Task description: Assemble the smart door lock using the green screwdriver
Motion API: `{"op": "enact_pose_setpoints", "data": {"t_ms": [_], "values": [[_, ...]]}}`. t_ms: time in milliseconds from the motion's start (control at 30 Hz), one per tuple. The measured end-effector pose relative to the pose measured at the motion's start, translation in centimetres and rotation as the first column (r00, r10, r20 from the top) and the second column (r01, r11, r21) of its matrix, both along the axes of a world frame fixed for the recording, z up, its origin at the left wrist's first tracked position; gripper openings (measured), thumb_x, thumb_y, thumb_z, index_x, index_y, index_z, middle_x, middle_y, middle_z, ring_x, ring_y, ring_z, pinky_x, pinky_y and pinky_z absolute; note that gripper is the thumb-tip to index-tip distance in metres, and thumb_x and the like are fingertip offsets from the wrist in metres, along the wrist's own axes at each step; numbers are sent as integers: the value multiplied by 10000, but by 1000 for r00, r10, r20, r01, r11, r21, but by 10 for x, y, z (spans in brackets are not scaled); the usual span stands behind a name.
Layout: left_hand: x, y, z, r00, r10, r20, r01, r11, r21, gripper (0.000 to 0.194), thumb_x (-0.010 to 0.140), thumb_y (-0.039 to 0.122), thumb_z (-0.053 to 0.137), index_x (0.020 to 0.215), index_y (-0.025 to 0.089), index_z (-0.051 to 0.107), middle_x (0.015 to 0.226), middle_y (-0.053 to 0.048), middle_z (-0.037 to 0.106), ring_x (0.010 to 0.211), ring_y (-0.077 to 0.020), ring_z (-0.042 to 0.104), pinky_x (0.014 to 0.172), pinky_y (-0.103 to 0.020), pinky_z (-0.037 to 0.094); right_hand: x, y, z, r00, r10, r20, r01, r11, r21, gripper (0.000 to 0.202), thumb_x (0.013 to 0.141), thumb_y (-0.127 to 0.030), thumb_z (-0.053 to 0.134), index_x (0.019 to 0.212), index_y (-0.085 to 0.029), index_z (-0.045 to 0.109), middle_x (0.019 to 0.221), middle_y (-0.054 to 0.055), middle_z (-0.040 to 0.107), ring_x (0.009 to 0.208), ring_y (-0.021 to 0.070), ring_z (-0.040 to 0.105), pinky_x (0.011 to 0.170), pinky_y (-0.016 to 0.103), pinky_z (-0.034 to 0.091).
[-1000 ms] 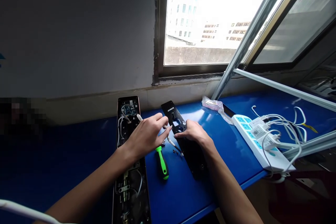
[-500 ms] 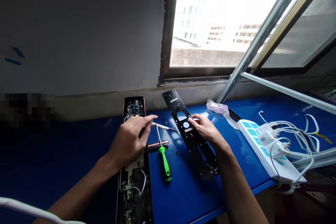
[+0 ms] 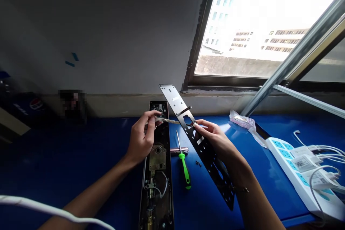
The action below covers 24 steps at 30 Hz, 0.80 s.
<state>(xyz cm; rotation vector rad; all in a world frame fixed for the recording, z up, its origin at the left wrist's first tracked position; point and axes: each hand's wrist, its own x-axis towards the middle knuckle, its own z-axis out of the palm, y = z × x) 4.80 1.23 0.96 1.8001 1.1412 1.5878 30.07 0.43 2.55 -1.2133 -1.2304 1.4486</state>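
Held up at a tilt, a long black metal plate (image 3: 212, 161) with cut-outs and short posts is gripped near its middle by my right hand (image 3: 218, 138). My left hand (image 3: 141, 136) is over the upper part of a long open housing (image 3: 159, 201), its thumb and fingers closed on a pale cable (image 3: 172, 121) that runs toward the plate. Inside the housing are a metal lock mechanism (image 3: 157, 160), thin white wires and a circuit board at the far end, partly hidden by my fingers.
A green and black screwdriver (image 3: 184, 172) lies right of the housing, by a pinkish cylinder (image 3: 179, 151) and several small screws (image 3: 198, 164). Farther right are a plastic packet (image 3: 242, 120) and a white power strip (image 3: 299, 172) with plugs. A white cable (image 3: 54, 210) crosses the lower left.
The view has turned left. The plate is lifted and tilted more edge-on in my right hand. My left hand has closed on the pale cable.
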Motion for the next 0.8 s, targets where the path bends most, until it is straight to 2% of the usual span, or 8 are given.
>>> {"op": "enact_pose_setpoints", "data": {"t_ms": [133,233,433,533,667,733,800], "values": [[-4,2,-2,992,16,123,-10,999,-46,253,1073,391,504,1169,224,668,992,-34,698,930,-175,707,841,-284,569,-15,2,2,997,67,-33,-67,998,-4,435,830,-563,801,1087,-222,719,726,-37,641,538,75,579,481,176,435],[-8,6,-4,986,39,160,-30,998,-63,268,1077,392,488,1189,222,661,930,-32,683,906,-176,686,790,-275,565,-17,2,6,997,52,-50,-52,999,0,418,830,-547,808,1082,-229,711,762,-22,667,566,93,598,499,195,457],[-13,9,-6,986,49,160,-37,996,-75,269,1083,357,444,1152,211,660,875,-29,662,854,-171,663,770,-279,541,-9,1,12,999,-10,-53,12,999,39,350,835,-515,812,1032,-247,705,756,-29,641,551,90,539,471,203,404],[-9,4,-3,992,-9,123,15,999,-52,259,1087,374,448,1161,223,646,880,-23,652,857,-168,658,800,-288,531,-15,0,14,999,2,-51,0,999,43,372,824,-524,818,1055,-253,709,749,-31,639,543,86,536,464,199,400],[1,-5,4,984,-141,113,147,988,-40,228,1084,409,456,1203,246,562,1015,-41,675,925,-180,672,873,-318,543,-36,-4,15,998,68,-3,-67,997,42,379,821,-529,814,1058,-252,708,716,-37,632,520,86,532,457,204,398],[3,-5,6,991,-102,84,105,994,-31,266,1092,425,399,1205,246,560,1158,-79,675,1061,-217,665,939,-357,539,-46,-8,15,995,105,-5,-104,994,40,332,837,-513,802,1031,-262,703,750,-30,646,567,105,562,492,219,435],[1,-3,5,999,3,40,-2,1000,-11,325,1100,441,332,1193,241,571,1213,-95,657,1159,-245,631,968,-383,529,-53,-11,17,987,163,-10,-162,984,72,268,866,-483,778,986,-258,695,775,-31,641,596,104,567,516,217,437]]}}
